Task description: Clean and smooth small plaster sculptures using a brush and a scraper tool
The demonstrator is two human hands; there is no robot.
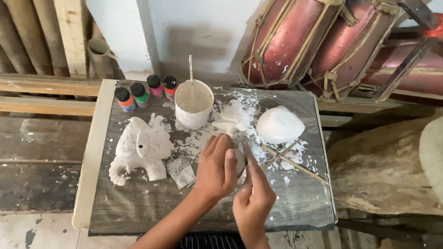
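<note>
Resting across a bench, the grey wooden board (132,208) is the landmark for everything else, and behind it, against the wall, lie the biggest things in view: two red drums (316,36) laced with rope, with a pale log (390,168) off the board's right edge. On the board's left half stands a white plaster elephant (140,152), unpainted, beside a small grey scrap (180,171) that looks like sanding paper. Toward the board's far right sits a white rounded plaster lump (280,125), and just left of that a smaller rough plaster piece (231,117). At the far middle of the board is a white cup (193,104) with a thin stick standing in it, and in the far left corner four small paint bottles (146,91) stand with their caps on. White crumbs and dust (198,141) are strewn over the board's centre, and thin wooden sticks (291,161) lie crossed to the right of centre. Near the board's front middle, the left hand (217,170) is cupped over a small white plaster piece (239,161), gripping it so that only its edge shows; the right hand (252,195) is pinched narrow against that piece, one finger extended, and whether it holds a tool I cannot tell. Judging by the dust, shaping is well under way, while painting looks not yet begun, since every figure is bare white.
</note>
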